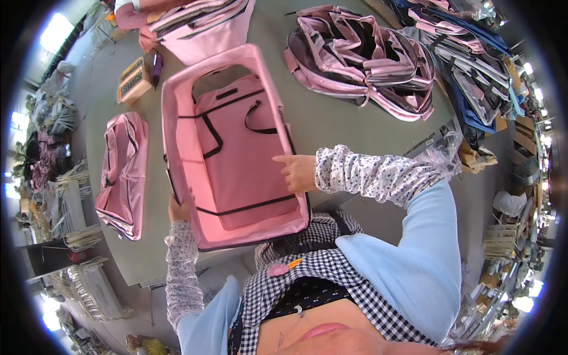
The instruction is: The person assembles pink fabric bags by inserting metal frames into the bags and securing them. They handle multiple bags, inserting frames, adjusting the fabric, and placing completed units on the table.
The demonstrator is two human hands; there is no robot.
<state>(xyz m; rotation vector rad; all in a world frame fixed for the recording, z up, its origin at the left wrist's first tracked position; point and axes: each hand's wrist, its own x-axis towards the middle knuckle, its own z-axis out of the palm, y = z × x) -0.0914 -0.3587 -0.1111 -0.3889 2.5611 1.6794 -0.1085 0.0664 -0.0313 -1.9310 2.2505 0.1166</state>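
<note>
A pink fabric bag body (pixel 248 177), open at the top with black-bound seams and a black strap inside, stands tilted in front of me. My left hand (pixel 179 210) grips its outer left side near the bottom corner; the fingers are partly hidden behind the wall. My right hand (pixel 298 172) is at the right rim, index finger stretched over the opening, the other fingers curled at the edge; whether it pinches the rim I cannot tell. To the left lies a narrow pink fabric piece with a zipper (pixel 122 177).
Pink bag parts are heaped (pixel 359 62) at the table's upper right. A box (pixel 134 82) and a purple tool (pixel 157 69) lie upper left. Beyond, another person's arm (pixel 131 15) rests by stacked pink pieces (pixel 208 35). More bags (pixel 479 84) are piled beyond the right edge.
</note>
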